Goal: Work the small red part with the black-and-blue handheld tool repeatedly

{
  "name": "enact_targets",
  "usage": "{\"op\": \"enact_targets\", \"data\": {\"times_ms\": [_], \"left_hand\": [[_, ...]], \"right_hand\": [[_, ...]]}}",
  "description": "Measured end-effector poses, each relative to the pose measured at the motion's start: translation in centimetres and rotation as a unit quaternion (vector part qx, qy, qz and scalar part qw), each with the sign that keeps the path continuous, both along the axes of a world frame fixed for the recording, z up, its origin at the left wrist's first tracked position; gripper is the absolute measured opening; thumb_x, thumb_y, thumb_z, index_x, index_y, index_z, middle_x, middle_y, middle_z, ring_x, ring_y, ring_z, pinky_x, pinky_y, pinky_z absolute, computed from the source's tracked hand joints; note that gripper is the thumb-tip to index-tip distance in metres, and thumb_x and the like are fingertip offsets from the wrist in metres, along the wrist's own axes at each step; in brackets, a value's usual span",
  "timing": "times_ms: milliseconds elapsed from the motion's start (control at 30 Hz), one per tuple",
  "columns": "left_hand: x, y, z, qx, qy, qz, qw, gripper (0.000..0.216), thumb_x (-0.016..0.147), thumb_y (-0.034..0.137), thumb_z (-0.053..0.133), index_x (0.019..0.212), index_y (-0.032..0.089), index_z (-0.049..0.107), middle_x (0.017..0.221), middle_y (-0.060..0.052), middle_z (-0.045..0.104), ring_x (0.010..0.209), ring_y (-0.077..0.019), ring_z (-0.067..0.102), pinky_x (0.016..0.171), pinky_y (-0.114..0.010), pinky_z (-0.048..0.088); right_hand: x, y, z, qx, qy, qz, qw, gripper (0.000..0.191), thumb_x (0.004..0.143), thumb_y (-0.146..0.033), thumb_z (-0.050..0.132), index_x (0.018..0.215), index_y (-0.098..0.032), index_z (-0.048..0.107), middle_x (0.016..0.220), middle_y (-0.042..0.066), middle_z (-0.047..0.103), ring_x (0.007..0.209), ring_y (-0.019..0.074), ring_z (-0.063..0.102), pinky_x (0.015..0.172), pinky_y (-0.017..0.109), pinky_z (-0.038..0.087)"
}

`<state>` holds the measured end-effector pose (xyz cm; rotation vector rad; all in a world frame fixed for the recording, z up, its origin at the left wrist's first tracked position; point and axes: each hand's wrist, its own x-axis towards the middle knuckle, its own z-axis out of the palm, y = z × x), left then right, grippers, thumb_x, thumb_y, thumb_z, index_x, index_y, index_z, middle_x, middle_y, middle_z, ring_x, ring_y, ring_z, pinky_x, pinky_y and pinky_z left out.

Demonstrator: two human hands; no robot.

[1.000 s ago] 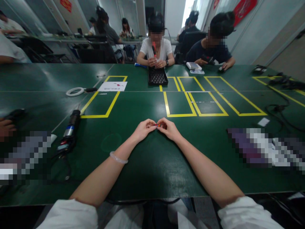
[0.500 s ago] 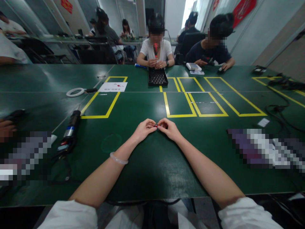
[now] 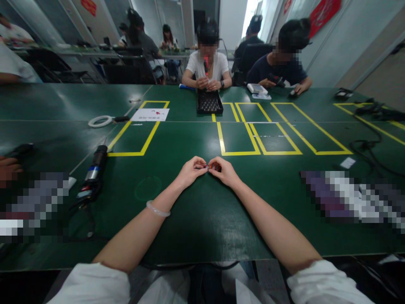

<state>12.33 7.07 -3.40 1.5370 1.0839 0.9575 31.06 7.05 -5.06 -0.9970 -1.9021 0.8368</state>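
Pinches a small orange-and-dark part [image 3: 209,167] between the closed fingertips of left hand [image 3: 193,169] and right hand [image 3: 224,171]. Conceals most of its outline. Has a black tray [image 3: 210,111] beyond the grip, a cylindrical tool [image 3: 95,168] to its left and the green table [image 3: 190,223] below.

We see a big green table [image 3: 202,219] with boxes of yellow tape [image 3: 126,154] on it. On our left, a white paper [image 3: 150,115] lies over one box's tape, near a white ring [image 3: 98,126]. Closer to us is a black tool [image 3: 93,169] with a blue band. Across from us, a person in white [image 3: 221,63] sits behind a black tray [image 3: 210,111]. Black cords [image 3: 367,144] lie on our right.
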Motion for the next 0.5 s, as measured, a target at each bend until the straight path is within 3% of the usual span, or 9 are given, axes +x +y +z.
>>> {"op": "enact_targets", "data": {"times_ms": [500], "left_hand": [[-0.01, -0.03, -0.24, -0.027, -0.037, -0.03, 0.999, 0.031, 0.07, 0.022, 0.072, 0.094, 0.015, 0.054, 0.095, -0.005, 0.063, 0.088, -0.0144, 0.062, 0.086, -0.032, 0.046]], "right_hand": [[-0.21, -1.02, 1.04, 0.128, -0.145, -0.027, 0.981, 0.017, 0.089, -0.022, 0.054, 0.104, -0.023, 0.06, 0.094, 0.004, 0.061, 0.084, 0.0167, 0.058, 0.075, 0.028, 0.044]]}}
